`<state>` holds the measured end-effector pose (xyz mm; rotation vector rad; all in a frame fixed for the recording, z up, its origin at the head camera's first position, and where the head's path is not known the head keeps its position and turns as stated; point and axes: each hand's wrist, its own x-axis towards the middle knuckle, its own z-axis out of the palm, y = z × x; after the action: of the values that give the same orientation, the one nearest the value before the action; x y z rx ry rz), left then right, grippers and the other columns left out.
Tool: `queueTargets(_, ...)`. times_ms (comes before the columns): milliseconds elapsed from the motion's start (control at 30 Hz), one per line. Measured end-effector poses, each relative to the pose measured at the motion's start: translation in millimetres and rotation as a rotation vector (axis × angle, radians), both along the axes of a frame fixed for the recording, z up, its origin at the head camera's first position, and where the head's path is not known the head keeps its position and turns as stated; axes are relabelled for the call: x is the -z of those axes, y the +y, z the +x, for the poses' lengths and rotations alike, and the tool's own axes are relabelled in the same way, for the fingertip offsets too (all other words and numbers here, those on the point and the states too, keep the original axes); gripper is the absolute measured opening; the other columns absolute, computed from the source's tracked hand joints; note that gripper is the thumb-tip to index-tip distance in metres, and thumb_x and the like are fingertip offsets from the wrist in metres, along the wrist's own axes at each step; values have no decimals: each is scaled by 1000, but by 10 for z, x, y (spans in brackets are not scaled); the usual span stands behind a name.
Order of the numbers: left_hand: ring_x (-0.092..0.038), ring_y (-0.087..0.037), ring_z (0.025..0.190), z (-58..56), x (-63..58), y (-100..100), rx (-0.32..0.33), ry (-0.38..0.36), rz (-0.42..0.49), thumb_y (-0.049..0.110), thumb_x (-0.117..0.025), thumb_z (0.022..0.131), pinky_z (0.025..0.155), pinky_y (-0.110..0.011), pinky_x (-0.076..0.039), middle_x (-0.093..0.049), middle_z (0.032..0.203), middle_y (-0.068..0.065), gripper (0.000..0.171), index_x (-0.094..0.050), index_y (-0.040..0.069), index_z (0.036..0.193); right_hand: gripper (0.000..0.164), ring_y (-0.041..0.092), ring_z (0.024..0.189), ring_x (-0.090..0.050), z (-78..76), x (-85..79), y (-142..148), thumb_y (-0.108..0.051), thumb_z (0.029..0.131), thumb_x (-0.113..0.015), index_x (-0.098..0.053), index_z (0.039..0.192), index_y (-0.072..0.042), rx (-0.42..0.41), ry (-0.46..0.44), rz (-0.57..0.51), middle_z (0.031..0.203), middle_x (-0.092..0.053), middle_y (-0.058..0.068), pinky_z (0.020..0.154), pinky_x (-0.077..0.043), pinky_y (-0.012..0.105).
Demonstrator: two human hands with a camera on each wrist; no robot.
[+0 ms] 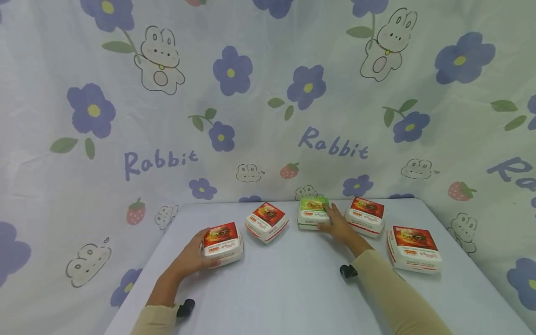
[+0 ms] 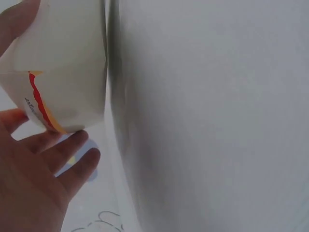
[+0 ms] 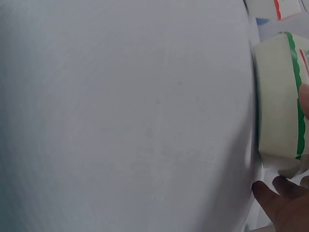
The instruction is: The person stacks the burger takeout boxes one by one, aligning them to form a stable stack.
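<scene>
My left hand [image 1: 193, 255] grips a red-topped burger box [image 1: 223, 246] at the left of the table, the thumb along its front and the fingers round its far left side. In the left wrist view the box's pale side [image 2: 67, 92] shows between thumb and fingertips. At the back middle, my right hand [image 1: 338, 226] holds a green-topped burger box [image 1: 311, 215] by its right side. The right wrist view shows this box's green-edged wall [image 3: 277, 104], with the thumb on its front and several fingers by its end.
Between the two held boxes lies another red-topped box [image 1: 266, 222], turned at an angle. Two more stand to the right, one at the back [image 1: 365, 217] and one nearer [image 1: 413, 249]. The white table [image 1: 272, 288] ends at a patterned curtain [image 1: 268, 93].
</scene>
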<state>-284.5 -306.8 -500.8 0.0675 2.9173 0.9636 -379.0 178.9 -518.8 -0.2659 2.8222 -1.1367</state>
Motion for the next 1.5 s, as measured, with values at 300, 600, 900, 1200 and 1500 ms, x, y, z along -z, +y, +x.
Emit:
queueTargets(300, -24, -45, 139, 18, -67, 58, 6, 24, 21, 58, -84, 62, 101, -71, -27, -21, 157, -17, 122, -17, 19, 156, 85, 42, 144, -6, 46, 38, 41, -48, 91, -64, -17, 157, -22, -6, 40, -25, 161, -3, 17, 113, -12, 60)
queueTargets(600, -23, -45, 139, 20, -142, 111, 46, 79, 8, 62, -80, 65, 102, -70, -27, -18, 158, -19, 123, -12, 17, 157, 89, 37, 145, -9, 156, 93, 126, -56, 87, -62, -19, 157, -22, -8, 61, 5, 162, -8, 13, 114, -13, 57)
queueTargets(900, -26, -44, 139, -22, -194, 209, 73, 107, 36, 63, -80, 65, 101, -70, -30, -20, 158, -16, 121, -13, 19, 157, 88, 40, 144, -13, 359, 27, 252, -52, 86, -67, -25, 156, -20, -40, 91, -4, 160, -15, 14, 113, -15, 59)
queueTargets(1200, -29, -42, 137, 8, -206, 201, 80, 133, 58, 62, -80, 64, 97, -71, -33, -24, 156, -14, 120, -15, 21, 156, 93, 40, 144, -13, 564, 22, 171, -56, 79, -72, -31, 154, -21, -39, 32, -19, 160, -18, 13, 112, -17, 60)
queueTargets(1500, -32, -40, 137, 9, -289, 326, 106, 190, 77, 61, -80, 65, 96, -70, -35, -27, 156, -10, 116, -17, 25, 155, 92, 38, 140, -28, 764, 9, 177, -58, 74, -75, -38, 151, -25, -55, 15, -42, 159, -23, 8, 108, -31, 56)
